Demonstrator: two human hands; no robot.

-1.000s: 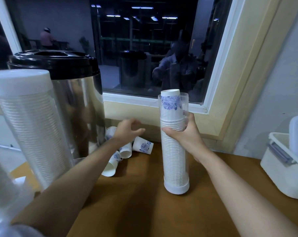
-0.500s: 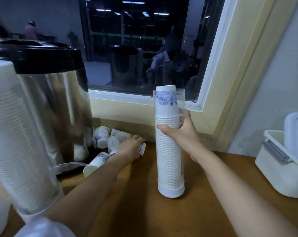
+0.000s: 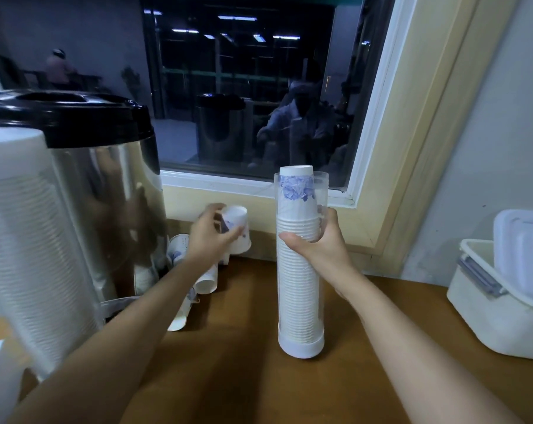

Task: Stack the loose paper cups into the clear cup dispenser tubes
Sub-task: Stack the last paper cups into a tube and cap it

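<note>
- Far left: a filled tube [image 3: 29,240] and the urn [image 3: 106,194] crowd the loose cups [image 3: 207,281] against the wall. Little elbow room there.
- Left hand [image 3: 210,237] grasps one paper cup [image 3: 238,228], bottom up, above the pile.
- Centre: clear dispenser tube [image 3: 300,286] upright on the table [image 3: 381,347]; right hand [image 3: 318,250] wrapped round its upper part.
- Risk: the stack already tops the rim, so another cup may sit proud or tip the tube.
- Right: open tabletop as far as the white box [image 3: 497,307].

I have bare tabletop [image 3: 228,377] across the lower centre. The steel urn [image 3: 106,209] and a full dispenser tube [image 3: 29,240] wall off the left; loose cups [image 3: 205,280] crowd the urn's foot. Between the lifted cup [image 3: 239,218] and the upright tube [image 3: 295,301], open air. A white box [image 3: 488,316] blocks the right.
</note>
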